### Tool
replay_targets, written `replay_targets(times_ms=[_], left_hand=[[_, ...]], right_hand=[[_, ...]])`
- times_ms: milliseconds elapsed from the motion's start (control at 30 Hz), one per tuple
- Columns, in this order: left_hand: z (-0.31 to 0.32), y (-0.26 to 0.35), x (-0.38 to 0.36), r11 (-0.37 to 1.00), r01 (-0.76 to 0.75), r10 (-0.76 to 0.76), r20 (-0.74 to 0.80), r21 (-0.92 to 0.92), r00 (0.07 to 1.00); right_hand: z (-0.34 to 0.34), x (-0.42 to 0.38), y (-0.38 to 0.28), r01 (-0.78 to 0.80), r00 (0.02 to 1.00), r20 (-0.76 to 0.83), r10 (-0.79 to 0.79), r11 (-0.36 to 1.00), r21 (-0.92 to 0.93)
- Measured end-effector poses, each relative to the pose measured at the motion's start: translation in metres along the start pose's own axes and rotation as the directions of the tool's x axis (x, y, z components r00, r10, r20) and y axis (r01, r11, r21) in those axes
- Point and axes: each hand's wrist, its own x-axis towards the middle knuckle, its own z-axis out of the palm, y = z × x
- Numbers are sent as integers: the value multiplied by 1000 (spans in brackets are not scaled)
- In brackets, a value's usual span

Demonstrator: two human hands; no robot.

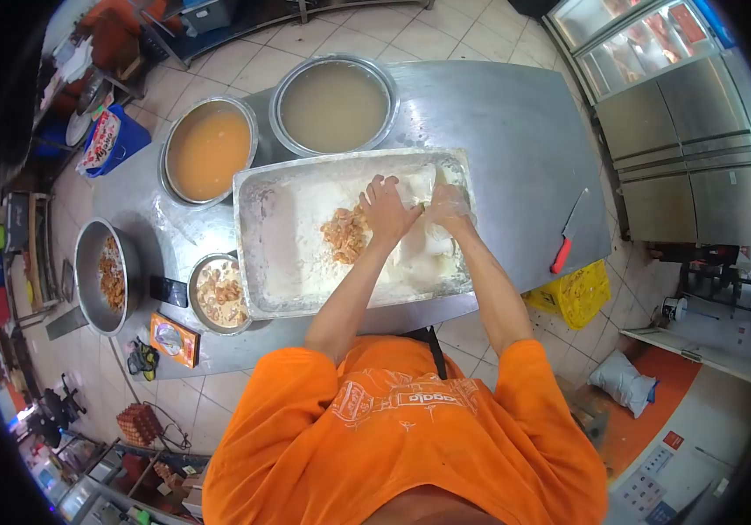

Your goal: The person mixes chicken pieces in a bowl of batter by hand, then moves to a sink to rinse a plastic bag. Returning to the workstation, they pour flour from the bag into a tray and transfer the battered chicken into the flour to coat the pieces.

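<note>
A large metal tray (253,302) with white flour spread inside is in front of me. A heap of brown battered meat pieces (344,236) lies on the flour near the middle. My left hand (386,213) is over the tray just right of the heap, fingers spread and dusted with flour. At the tray's right end lies a whitish plastic bag (419,249), apparently with flour in it. My right hand (450,210) is on this bag, fingers curled round its upper part; the fingertips are partly hard to make out.
Behind the tray stand a pot of orange liquid (211,150) and a pot of cloudy liquid (334,107). At left are a bowl of pieces in batter (220,293), a deep metal bowl (91,302), a phone (169,291) and an orange box (174,339). A red-handled knife (561,254) lies at right.
</note>
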Motion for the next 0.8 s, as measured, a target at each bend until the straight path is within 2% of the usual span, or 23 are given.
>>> replay_targets(times_ms=[133, 233, 367, 433, 467, 533, 600, 767, 800], left_hand=[[-5, -8, 2, 1000, 19, -19, 32, -17, 999], [-7, -14, 3, 998, 36, -30, 103, -55, 994], [-9, -37, 11, 994, 94, -83, 176, -55, 981], [-14, -40, 12, 999, 7, 0, 163, -38, 987], [-17, -42, 10, 999, 10, -4, 162, -37, 987], [-26, -47, 8, 996, 93, -86, 230, -18, 969], [-25, -60, 5, 995, 99, -94, 269, -4, 959], [-32, -61, 0, 999, 38, -42, 346, 20, 937], [-35, -60, 0, 999, 32, -43, 357, 37, 933]], right_hand=[[5, 3, 1, -12, 1000, -9, 13, 996, 87], [-6, 0, -3, -46, 999, 2, 46, 999, 11], [1, 13, 14, -37, 997, 68, 34, 998, 43], [-8, 8, 6, -52, 996, 71, 50, 998, 22], [-10, 4, 5, -49, 996, 72, 47, 999, 22], [-18, -1, 7, -85, 993, 86, 77, 991, 100], [-14, 0, 16, -98, 993, 80, 87, 984, 149], [-24, -10, 18, -176, 984, 67, 164, 949, 263], [-29, -10, 24, -197, 979, 114, 169, 930, 310]])
